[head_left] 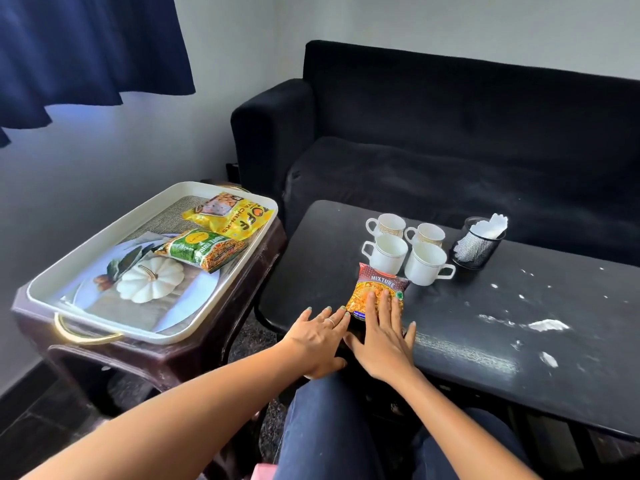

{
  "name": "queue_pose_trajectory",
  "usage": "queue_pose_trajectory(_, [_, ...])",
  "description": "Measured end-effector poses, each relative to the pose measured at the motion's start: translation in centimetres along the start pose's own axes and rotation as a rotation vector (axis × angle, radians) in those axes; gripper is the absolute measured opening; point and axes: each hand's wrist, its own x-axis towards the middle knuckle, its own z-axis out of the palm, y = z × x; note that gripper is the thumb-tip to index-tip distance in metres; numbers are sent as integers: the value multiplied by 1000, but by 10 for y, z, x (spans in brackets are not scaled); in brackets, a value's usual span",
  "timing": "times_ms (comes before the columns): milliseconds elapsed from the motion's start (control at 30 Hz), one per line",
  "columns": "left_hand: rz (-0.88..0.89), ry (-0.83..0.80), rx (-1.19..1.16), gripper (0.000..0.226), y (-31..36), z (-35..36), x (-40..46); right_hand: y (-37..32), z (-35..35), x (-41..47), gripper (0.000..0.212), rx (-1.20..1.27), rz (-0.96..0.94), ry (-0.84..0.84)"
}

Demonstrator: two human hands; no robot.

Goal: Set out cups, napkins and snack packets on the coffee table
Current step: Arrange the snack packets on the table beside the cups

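The red and orange Mixture packet [377, 292] is lying flat on the black coffee table [467, 327], close to its near edge, and both hands are pressing down on it right now. The right hand [382, 336] is resting flat on the packet's near end, fingers spread and extended, not gripping anything. The left hand [317, 332] is lying open beside it, fingertips just touching the packet's left edge, a ring showing on one finger. Just behind the packet, four white cups [405, 249] are sitting in a tight two-by-two cluster, handles pointing outward. To their right a black mesh holder [476, 249] is standing upright with white napkins [490, 225] poking out of the top. White smears are showing across the table's right side. Over to the left, a white tray [62, 271] with a gold handle is sitting on a dark side table [145, 358], and it is carrying a yellow snack packet [230, 216], a green snack packet [202, 251] and a white pumpkin [150, 278]. A black sofa [450, 133] is filling the background behind the coffee table.
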Motion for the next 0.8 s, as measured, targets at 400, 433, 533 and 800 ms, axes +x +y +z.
queue_pose_trajectory(400, [-81, 620, -35, 34, -40, -58, -9, -53, -36, -9, 35, 203, -224, 456])
queue_pose_trajectory(433, [-110, 699, -42, 34, -51, -61, -13, -66, -40, -8, 31, 230, -268, 463])
queue_pose_trajectory(533, [-252, 891, -123, 29, -82, -63, -27, -103, -51, 0, 27, 258, -426, 425])
queue_pose_trajectory(800, [-964, 1070, -641, 33, -138, -53, -62, -191, -58, 35, 41, 131, -613, 189])
